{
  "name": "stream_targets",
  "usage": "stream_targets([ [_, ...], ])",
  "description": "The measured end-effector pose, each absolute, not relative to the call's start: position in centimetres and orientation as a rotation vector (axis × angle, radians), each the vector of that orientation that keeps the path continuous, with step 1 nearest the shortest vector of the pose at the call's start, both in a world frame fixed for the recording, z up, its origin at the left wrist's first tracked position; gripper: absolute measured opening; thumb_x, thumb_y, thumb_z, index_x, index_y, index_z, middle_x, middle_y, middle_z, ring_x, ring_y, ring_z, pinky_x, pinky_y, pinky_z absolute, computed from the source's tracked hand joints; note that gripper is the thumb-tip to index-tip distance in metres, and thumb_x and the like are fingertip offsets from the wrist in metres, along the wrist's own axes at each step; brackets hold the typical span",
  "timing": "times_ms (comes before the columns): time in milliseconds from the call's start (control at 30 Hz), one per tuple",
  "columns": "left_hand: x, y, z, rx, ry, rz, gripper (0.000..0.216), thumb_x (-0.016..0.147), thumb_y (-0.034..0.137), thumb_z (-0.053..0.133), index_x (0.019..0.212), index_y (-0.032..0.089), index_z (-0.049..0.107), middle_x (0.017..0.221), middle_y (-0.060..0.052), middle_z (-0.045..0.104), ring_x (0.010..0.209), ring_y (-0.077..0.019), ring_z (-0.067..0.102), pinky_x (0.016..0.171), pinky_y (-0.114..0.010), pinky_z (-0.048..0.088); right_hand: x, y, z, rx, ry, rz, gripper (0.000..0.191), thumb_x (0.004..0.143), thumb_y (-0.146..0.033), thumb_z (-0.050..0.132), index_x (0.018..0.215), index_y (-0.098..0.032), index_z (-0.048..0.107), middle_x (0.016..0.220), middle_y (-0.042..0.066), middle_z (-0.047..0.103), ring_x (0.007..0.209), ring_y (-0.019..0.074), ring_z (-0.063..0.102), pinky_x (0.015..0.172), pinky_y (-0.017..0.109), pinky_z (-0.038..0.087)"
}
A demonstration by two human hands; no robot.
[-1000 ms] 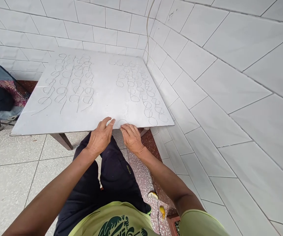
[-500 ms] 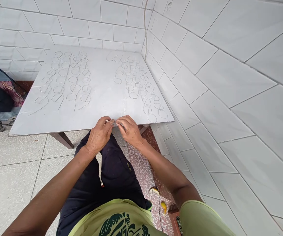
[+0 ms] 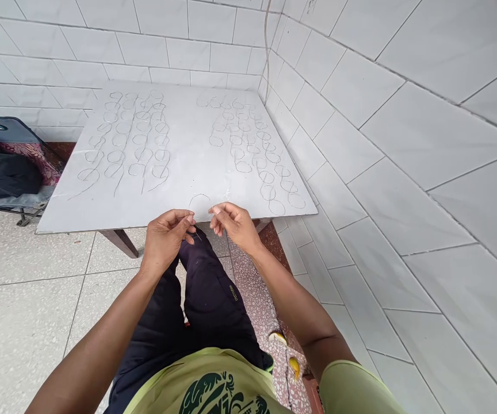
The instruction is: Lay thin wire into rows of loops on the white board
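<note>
Between my two hands, at the front edge of the white table (image 3: 179, 172), a thin dark wire bends up into a loop (image 3: 199, 195). My left hand (image 3: 166, 237) pinches it between thumb and fingertips, and a short end sticks out below those fingers. At the loop's other side, the thumb and forefinger of my right hand (image 3: 233, 223) are closed on the wire. Rows of similar thin wire loops (image 3: 138, 169) with long tails lie on the table's left half. More loops (image 3: 243, 167) lie in slanting rows on the right half.
White tiled walls (image 3: 382, 172) border the table behind and on the right. A folding chair (image 3: 15, 129) with dark cloth stands at the left. Yellow peel-like pieces (image 3: 294, 367) lie on the floor by my right leg. A cable (image 3: 267, 52) hangs in the corner.
My hands were nearly touching at the fingertips; now they are apart, with the wire loop showing between them. The view has shifted slightly to the left.
</note>
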State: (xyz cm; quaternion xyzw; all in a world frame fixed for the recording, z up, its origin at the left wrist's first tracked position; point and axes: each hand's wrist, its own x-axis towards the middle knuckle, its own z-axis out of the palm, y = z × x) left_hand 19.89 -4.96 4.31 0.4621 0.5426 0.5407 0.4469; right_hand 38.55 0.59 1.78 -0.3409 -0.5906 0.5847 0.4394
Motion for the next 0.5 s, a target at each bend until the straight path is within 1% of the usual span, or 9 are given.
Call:
stream_targets([
  [67,19.9,-5.3,4.0,1.133,1.337,1.335,0.035,0.083,0.04,0.077,0.105,0.013,0.075,0.08,-0.005,0.07,0.066,-0.016,0.066,0.055,-0.028,0.057,38.0,0.3,1.3,-0.807,-1.453,1.551,0.039,0.094,-0.057,0.063,0.092,-0.018,0.067,0.069,-0.001,0.067,0.052,0.0098,0.057,0.047,0.022,0.045],
  [167,19.8,-5.9,3.5,1.154,1.357,1.316,0.039,0.085,0.038,0.075,0.115,0.014,0.074,0.081,-0.004,0.07,0.066,-0.0153,0.066,0.056,-0.029,0.058,37.2,0.0,1.3,-0.793,-1.402,1.634,0.038,0.091,-0.055,0.067,0.086,-0.017,0.065,0.068,0.0,0.068,0.051,0.0107,0.06,0.044,0.022,0.045],
  [333,19.7,-7.3,2.9,1.156,1.422,1.257,0.038,0.086,0.036,0.073,0.117,0.015,0.074,0.079,-0.002,0.069,0.058,-0.0136,0.065,0.059,-0.029,0.059,36.8,0.0,1.7,-0.835,-1.27,1.675,0.04,0.083,-0.055,0.075,0.084,-0.016,0.065,0.07,0.003,0.071,0.054,0.0159,0.069,0.041,0.023,0.049],
  [500,21.0,-9.2,1.6,1.077,1.388,1.251,0.041,0.086,0.038,0.074,0.119,0.015,0.072,0.083,-0.003,0.07,0.061,-0.0155,0.068,0.06,-0.033,0.061,36.8,0.0,1.6,-0.826,-1.25,1.702,0.041,0.082,-0.055,0.077,0.085,-0.015,0.066,0.072,0.005,0.073,0.058,0.0184,0.072,0.042,0.023,0.052],
])
